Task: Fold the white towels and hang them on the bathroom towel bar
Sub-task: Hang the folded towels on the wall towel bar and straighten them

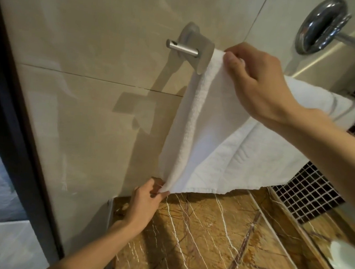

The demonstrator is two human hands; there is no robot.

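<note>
White towel (pixel 214 141), head view: it hangs draped over the towel bar (pixel 182 48) in the upper centre of the frame, with its left edge just beside the wall bracket (pixel 197 49) and its lower hem hanging just above the marble counter (pixel 217 233). The right hand (pixel 259 81) is at the top, its fingers curled over the fold and pinching the cloth where it crosses the bar, probably to keep it from sliding. The left hand (pixel 145 202), in the lower centre, pinches the bottom left corner between thumb and fingertips and draws it down and outward, which looks like an effort to pull the edge straight and even up the layers. White cloth also lies along the bar towards the right edge, and it cannot be told whether that is the same towel or a second one. A chrome fitting (pixel 323 27) with a rod projects from the wall at upper right, near the right forearm. Dark mosaic tiling (pixel 307 197) fills the right side and a dark frame (pixel 14 121) runs down the left. Nothing blocks the hanging cloth, though the bracket limits any shift leftward
</note>
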